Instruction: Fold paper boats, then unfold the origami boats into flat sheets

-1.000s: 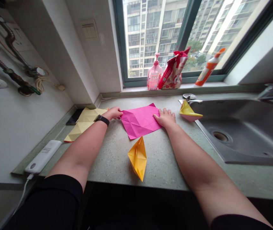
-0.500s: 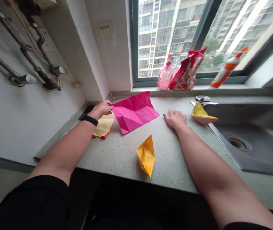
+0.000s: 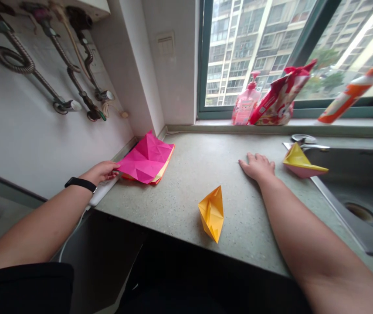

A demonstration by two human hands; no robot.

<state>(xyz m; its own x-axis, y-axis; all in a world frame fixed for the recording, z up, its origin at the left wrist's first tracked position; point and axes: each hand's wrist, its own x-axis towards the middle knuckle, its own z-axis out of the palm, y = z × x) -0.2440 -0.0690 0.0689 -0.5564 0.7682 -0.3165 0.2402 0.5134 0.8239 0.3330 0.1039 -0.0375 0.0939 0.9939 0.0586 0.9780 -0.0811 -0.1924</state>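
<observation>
My left hand [image 3: 106,171] pinches the near left corner of a creased pink sheet of paper [image 3: 147,158]. The sheet lies over a pile of cream and orange paper [image 3: 163,171], covering most of it. My right hand [image 3: 259,166] rests flat on the countertop [image 3: 186,192], fingers spread, holding nothing. Between my arms, close to the front edge, sits an orange folded paper boat [image 3: 212,213]. Right of my right hand, a yellow and pink paper boat [image 3: 302,163] stands at the sink's corner.
A steel sink [image 3: 353,174] is set into the counter on the right. On the windowsill stand a pink pump bottle [image 3: 245,104], a red bag [image 3: 279,100] and an orange and white bottle [image 3: 350,97]. Pipes [image 3: 72,74] run along the left wall. A white power strip [image 3: 104,191] lies by the left edge.
My left hand has carried the pink sheet leftward from the middle of the counter onto the paper pile. My right hand stays flat on the counter. The view has turned slightly left.
</observation>
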